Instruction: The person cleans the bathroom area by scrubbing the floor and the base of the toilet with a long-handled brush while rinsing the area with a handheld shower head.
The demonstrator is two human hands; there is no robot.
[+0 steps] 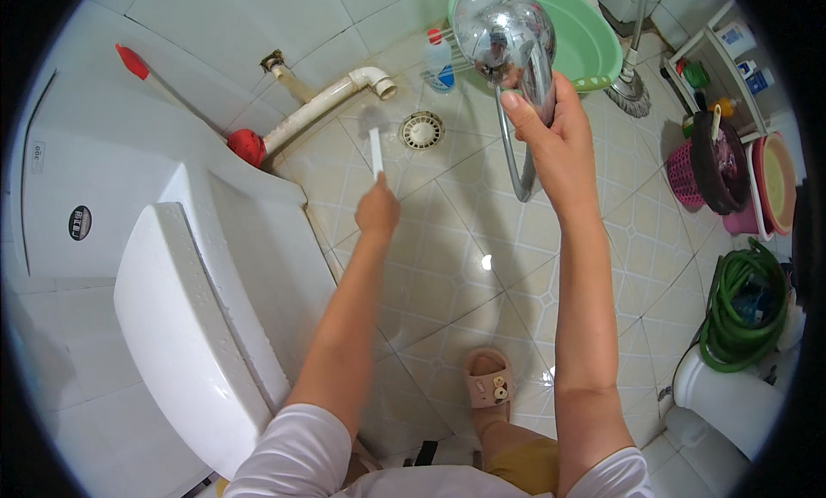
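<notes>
Two hands [379,210] [564,150] hold one brush [376,151], one shiny object [503,35]

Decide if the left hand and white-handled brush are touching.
Touching: the head view shows the left hand closed around one end of the white-handled brush.

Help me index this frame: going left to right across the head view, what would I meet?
White toilet, left hand gripping a white-handled tool (its head blurred), round floor drain, right hand holding a chrome shower head, string mop, coiled green hose.
</notes>
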